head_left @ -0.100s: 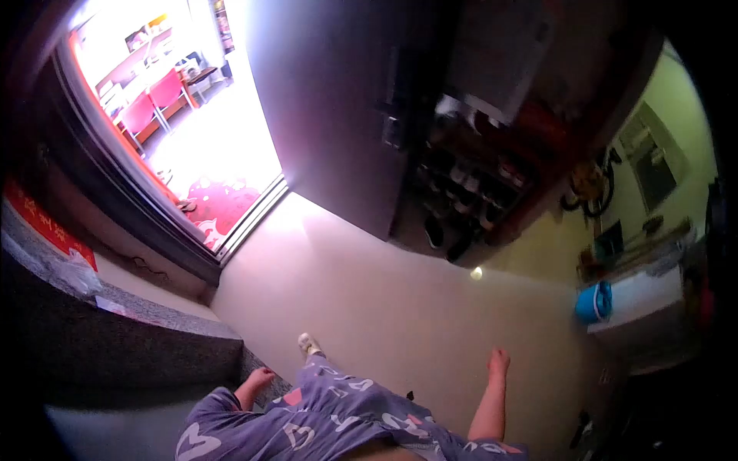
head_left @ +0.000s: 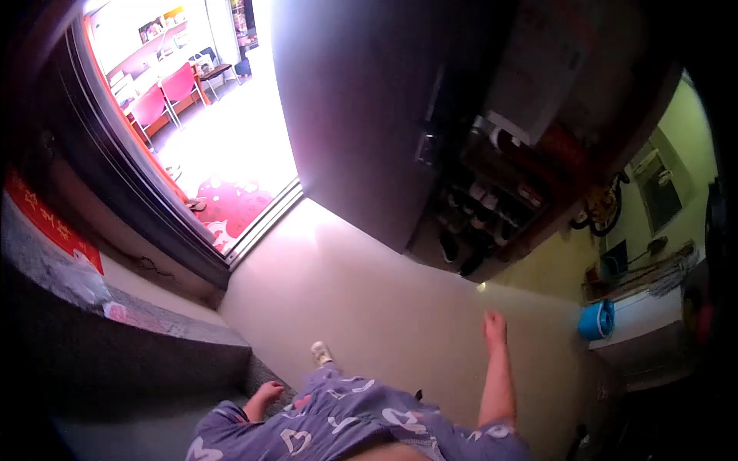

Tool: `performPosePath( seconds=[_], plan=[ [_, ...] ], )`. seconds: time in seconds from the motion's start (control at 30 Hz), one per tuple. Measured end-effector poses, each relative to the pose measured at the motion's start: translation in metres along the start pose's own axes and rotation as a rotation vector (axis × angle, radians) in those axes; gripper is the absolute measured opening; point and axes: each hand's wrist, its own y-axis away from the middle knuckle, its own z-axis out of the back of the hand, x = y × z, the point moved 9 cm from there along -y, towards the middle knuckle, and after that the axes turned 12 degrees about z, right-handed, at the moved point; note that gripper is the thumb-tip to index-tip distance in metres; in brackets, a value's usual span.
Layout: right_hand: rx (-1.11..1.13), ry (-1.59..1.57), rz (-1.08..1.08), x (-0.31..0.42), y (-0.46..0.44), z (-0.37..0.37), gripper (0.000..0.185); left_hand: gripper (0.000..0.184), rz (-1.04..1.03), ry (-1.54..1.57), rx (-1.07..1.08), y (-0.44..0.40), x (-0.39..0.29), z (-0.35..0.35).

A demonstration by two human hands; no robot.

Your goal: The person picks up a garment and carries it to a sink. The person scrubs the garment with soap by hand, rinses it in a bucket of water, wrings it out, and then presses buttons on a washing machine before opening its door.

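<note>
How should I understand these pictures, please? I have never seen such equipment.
There is no machine: a person wears a camera on the head, looking forward and down. The left hand and right hand are the wearer's own. Both look curled, and I see nothing held. The right hand is over the pale floor; the left is near a grey ledge, on which pale plastic seems to lie. Ahead, a dark door stands open; to its left lies a red mat. Shoes and a blue bucket are farther right.
</note>
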Motion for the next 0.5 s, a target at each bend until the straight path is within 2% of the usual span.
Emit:
performPosePath(
  seconds=[0.03, 0.07, 0.1, 0.13, 0.17, 0.2, 0.23, 0.3, 0.33, 0.4, 0.43, 0.47, 0.5],
  plan=[
    [0.100, 0.027, 0.222, 0.081, -0.109, -0.030, 0.026, 0.029, -0.044, 0.078, 0.023, -0.036, -0.081, -0.002],
    [0.036, -0.102, 0.449, 0.186, -0.164, -0.024, 0.036, 0.029, -0.101, 0.075, 0.088, -0.069, -0.156, -0.026],
    [0.095, -0.179, 0.581, 0.265, -0.165, -0.091, 0.037, 0.028, -0.140, 0.146, -0.008, -0.055, -0.140, 0.057],
    [0.169, -0.341, 0.620, 0.319, -0.205, -0.145, 0.037, 0.027, -0.200, 0.204, -0.114, -0.030, -0.143, 0.144],
    [0.106, -0.129, 0.749, 0.413, -0.198, -0.135, 0.034, 0.024, -0.223, 0.349, -0.138, -0.032, -0.154, 0.159],
    [0.074, -0.060, 0.804, 0.453, -0.221, -0.133, 0.029, 0.021, -0.237, 0.505, -0.151, -0.038, -0.156, 0.160],
    [0.064, 0.105, 0.860, 0.496, -0.237, -0.131, 0.027, 0.021, -0.226, 0.691, -0.064, -0.056, -0.153, 0.160],
    [-0.175, 0.307, 0.939, 0.564, -0.263, -0.105, 0.035, 0.021, -0.185, 0.745, -0.024, -0.074, -0.160, 0.146],
    [-0.265, 0.398, 0.967, 0.584, -0.276, -0.110, 0.040, 0.021, -0.130, 0.804, -0.064, -0.058, -0.147, 0.164],
    [-0.345, 0.325, 0.818, 0.601, -0.327, -0.111, 0.044, 0.024, -0.143, 0.903, -0.037, -0.066, -0.152, 0.186],
    [-0.169, 0.234, 0.680, 0.607, -0.332, -0.122, 0.051, 0.025, -0.131, 0.881, -0.066, -0.066, -0.159, 0.194],
    [-0.261, 0.308, 0.692, 0.617, -0.346, -0.118, 0.062, 0.025, -0.122, 0.871, -0.090, -0.069, -0.171, 0.198],
    [-0.346, 0.196, 0.531, 0.606, -0.354, -0.112, 0.072, 0.026, -0.149, 0.925, -0.097, -0.076, -0.184, 0.199]
  ],
)
